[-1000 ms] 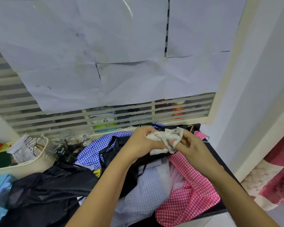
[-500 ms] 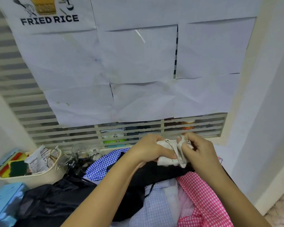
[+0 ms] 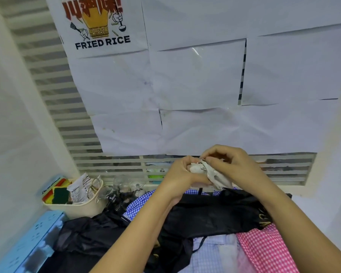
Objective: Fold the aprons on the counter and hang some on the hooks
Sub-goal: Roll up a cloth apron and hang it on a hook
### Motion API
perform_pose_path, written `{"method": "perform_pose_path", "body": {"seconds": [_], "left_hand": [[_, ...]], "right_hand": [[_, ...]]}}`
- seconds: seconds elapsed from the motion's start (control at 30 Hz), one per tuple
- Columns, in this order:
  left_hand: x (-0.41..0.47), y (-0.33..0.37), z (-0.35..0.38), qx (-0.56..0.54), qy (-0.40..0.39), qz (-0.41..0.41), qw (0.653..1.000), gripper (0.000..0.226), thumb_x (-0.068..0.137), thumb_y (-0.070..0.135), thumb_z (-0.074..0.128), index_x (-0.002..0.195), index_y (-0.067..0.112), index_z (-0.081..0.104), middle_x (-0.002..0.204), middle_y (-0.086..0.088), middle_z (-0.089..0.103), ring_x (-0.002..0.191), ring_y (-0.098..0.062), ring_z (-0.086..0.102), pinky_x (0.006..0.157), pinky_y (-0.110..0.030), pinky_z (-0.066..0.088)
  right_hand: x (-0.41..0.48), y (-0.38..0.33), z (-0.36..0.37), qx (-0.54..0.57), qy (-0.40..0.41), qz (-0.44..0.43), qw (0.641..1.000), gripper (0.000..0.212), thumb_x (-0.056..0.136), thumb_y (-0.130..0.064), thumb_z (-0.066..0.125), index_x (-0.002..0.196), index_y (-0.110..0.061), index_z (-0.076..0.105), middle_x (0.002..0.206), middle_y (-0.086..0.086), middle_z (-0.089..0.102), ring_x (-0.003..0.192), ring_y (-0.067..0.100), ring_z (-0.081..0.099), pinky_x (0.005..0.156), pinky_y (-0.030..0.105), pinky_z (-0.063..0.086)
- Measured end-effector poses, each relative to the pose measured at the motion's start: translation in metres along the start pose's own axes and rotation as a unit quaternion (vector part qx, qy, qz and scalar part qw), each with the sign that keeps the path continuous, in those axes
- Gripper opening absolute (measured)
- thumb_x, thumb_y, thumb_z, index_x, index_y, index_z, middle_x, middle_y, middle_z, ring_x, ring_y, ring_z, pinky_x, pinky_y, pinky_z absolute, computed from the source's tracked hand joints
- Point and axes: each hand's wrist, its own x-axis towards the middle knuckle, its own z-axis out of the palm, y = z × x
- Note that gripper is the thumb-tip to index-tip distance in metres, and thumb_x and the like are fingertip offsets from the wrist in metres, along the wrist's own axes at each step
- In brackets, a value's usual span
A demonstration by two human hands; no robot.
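The left fingers (image 3: 186, 164) are curled tight round a crumpled off-white cloth bundle (image 3: 211, 173). The right fingers (image 3: 212, 154) are bent over its top, thumb and fingertips pinching the upper folds. The left hand (image 3: 180, 176) has its back to the camera and its knuckles up; the right hand (image 3: 232, 164) arches over from the right with its wrist bent down. Both forearms come up from the bottom edge and meet at the bundle.

The bundle is held in the air in front of the lower slats of the louvred window (image 3: 110, 164), above a heap of aprons. Its long axis slants from upper left to lower right, and its loose end points down at the black apron (image 3: 215, 215) just below.

That black apron lies crosswise, long axis left to right, over a blue checked apron (image 3: 138, 203), a pale blue checked apron (image 3: 211, 255) and a pink checked apron (image 3: 264, 251). More black cloth (image 3: 87, 233) lies bunched to the left, near a cream basket (image 3: 77, 208) and glass jars (image 3: 122, 182). White paper sheets (image 3: 195, 75) and a "FRIED RICE" poster (image 3: 100, 26) cover the window above.
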Motion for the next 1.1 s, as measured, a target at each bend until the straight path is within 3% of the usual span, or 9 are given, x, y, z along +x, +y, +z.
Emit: {"method": "perform_pose_path", "body": {"seconds": [0.13,0.27,0.4,0.57,0.67,0.83,0.93,1.0,1.1], "left_hand": [[0.011,0.000,0.004,0.005,0.011,0.000,1.000,0.062,0.050,-0.001,0.079,0.108,0.004,0.057,0.098,-0.015,0.070,0.089,-0.029,0.069,0.080,-0.043,0.058],[0.031,0.028,-0.002,-0.023,0.018,0.029,0.999,0.058,0.052,-0.004,0.073,0.106,0.010,0.060,0.090,-0.007,0.068,0.082,-0.020,0.065,0.066,-0.031,0.054],[0.046,0.068,-0.010,-0.060,-0.023,0.091,0.994,0.060,0.054,0.003,0.071,0.113,-0.001,0.063,0.101,-0.022,0.067,0.089,-0.027,0.064,0.071,-0.033,0.054],[0.052,0.121,-0.026,-0.128,-0.069,0.166,0.975,0.057,0.067,0.023,0.070,0.116,-0.003,0.056,0.102,-0.017,0.065,0.092,-0.030,0.063,0.080,-0.040,0.054],[0.051,0.138,-0.030,-0.018,-0.017,0.200,0.979,0.051,0.063,0.017,0.080,0.105,0.003,0.055,0.088,-0.014,0.066,0.077,-0.029,0.064,0.071,-0.032,0.053],[0.055,0.136,-0.023,0.081,0.108,0.218,0.967,0.042,0.063,0.003,0.086,0.087,0.012,0.052,0.086,-0.014,0.069,0.069,-0.025,0.069,0.058,-0.025,0.053],[0.060,0.136,-0.022,0.140,0.198,0.260,0.935,0.039,0.060,0.005,0.085,0.078,0.016,0.052,0.069,0.009,0.064,0.061,-0.013,0.065,0.053,-0.029,0.057],[0.061,0.139,-0.024,0.161,0.239,0.292,0.912,0.038,0.060,0.007,0.083,0.078,0.018,0.052,0.062,0.012,0.059,0.056,-0.012,0.059,0.053,-0.030,0.057],[0.057,0.141,-0.039,0.163,0.253,0.323,0.897,0.038,0.063,0.007,0.081,0.081,0.024,0.052,0.065,0.011,0.058,0.059,-0.014,0.059,0.054,-0.032,0.057]], "right_hand": [[0.014,0.001,-0.019,-0.075,-0.117,-0.039,0.990,0.039,0.093,-0.002,0.052,0.110,-0.032,0.071,0.116,-0.018,0.063,0.108,-0.004,0.057,0.090,0.011,0.041],[0.042,-0.016,-0.052,-0.027,-0.149,-0.025,0.988,0.022,0.089,-0.009,0.064,0.107,-0.019,0.072,0.105,-0.008,0.071,0.101,0.005,0.064,0.089,0.018,0.048],[0.075,-0.045,-0.060,-0.106,-0.056,-0.080,0.990,0.006,0.089,-0.014,0.064,0.088,-0.019,0.069,0.088,-0.009,0.069,0.085,0.001,0.062,0.075,0.015,0.046],[0.106,-0.078,-0.052,-0.209,0.088,-0.161,0.961,0.007,0.098,-0.020,0.047,0.098,-0.017,0.054,0.086,-0.003,0.063,0.081,0.012,0.058,0.072,0.025,0.045],[0.117,-0.086,-0.051,-0.185,0.112,-0.166,0.962,0.006,0.098,-0.017,0.046,0.094,-0.019,0.050,0.082,-0.001,0.061,0.077,0.013,0.058,0.067,0.027,0.046],[0.142,-0.097,-0.058,-0.251,0.017,-0.078,0.965,0.021,0.089,-0.006,0.051,0.091,-0.019,0.067,0.087,-0.004,0.066,0.082,0.012,0.061,0.067,0.020,0.046],[0.150,-0.098,-0.046,-0.297,0.035,-0.077,0.951,0.020,0.087,-0.004,0.052,0.097,-0.015,0.065,0.094,0.003,0.066,0.087,0.020,0.061,0.071,0.029,0.048],[0.151,-0.096,-0.037,-0.241,0.051,-0.069,0.967,0.023,0.085,0.000,0.054,0.102,-0.014,0.056,0.095,0.010,0.063,0.082,0.027,0.060,0.067,0.034,0.048],[0.153,-0.099,-0.018,-0.047,0.084,-0.009,0.995,0.021,0.093,-0.005,0.035,0.105,-0.016,0.048,0.094,0.016,0.061,0.070,0.025,0.056,0.049,0.023,0.044]]}}
